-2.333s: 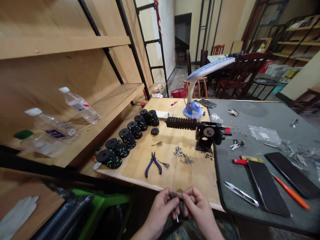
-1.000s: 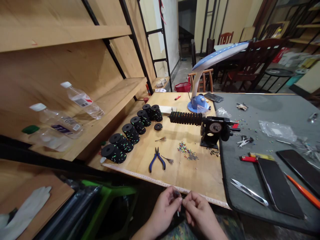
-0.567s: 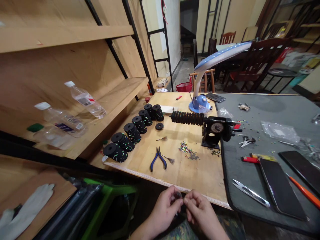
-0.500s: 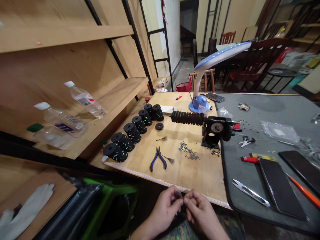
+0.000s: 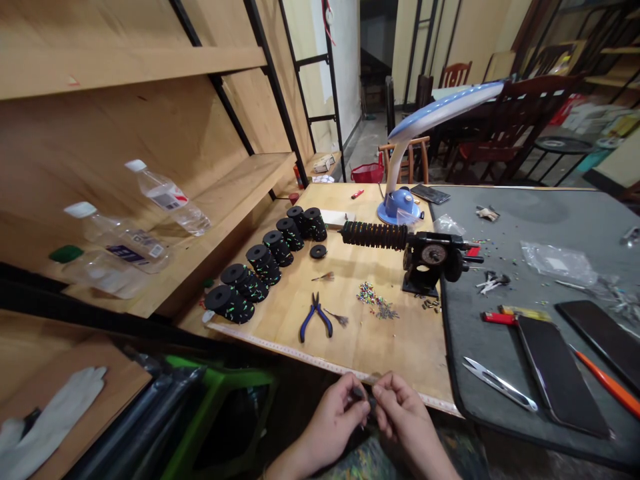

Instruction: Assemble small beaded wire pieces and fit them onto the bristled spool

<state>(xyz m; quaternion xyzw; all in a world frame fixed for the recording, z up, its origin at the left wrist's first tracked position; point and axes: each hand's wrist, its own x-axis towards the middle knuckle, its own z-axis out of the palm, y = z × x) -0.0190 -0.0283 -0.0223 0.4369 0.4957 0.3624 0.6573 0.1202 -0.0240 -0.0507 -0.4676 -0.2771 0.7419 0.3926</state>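
Observation:
At the table's front edge my left hand (image 5: 341, 408) is closed in a pinch around something small and dark, too hidden to name. Close on its right, my right hand (image 5: 400, 407) is pinched too, its fingertips near the left hand's; what it holds, if anything, cannot be made out. Beyond them on the wooden table (image 5: 280, 320) lie blue-handled pliers (image 5: 316, 317) with the handles spread. Beside these is a small dark-bristled tuft (image 5: 340, 319). A heap of coloured beads (image 5: 369, 293) and small grey metal bits (image 5: 387, 311) lies farther right.
Black foam spools (image 5: 230, 303) line the left side. A black winding device (image 5: 423, 257) stands at the middle, behind it a blue lamp (image 5: 399, 205). On the grey mat (image 5: 485, 347) are thread snips (image 5: 500, 383) and phones (image 5: 563, 380). Bottles (image 5: 173, 200) stand on the left shelf.
My right hand has shifted slightly up and right, and the fingertips of the two hands have parted a little. The things on the table stay where they were.

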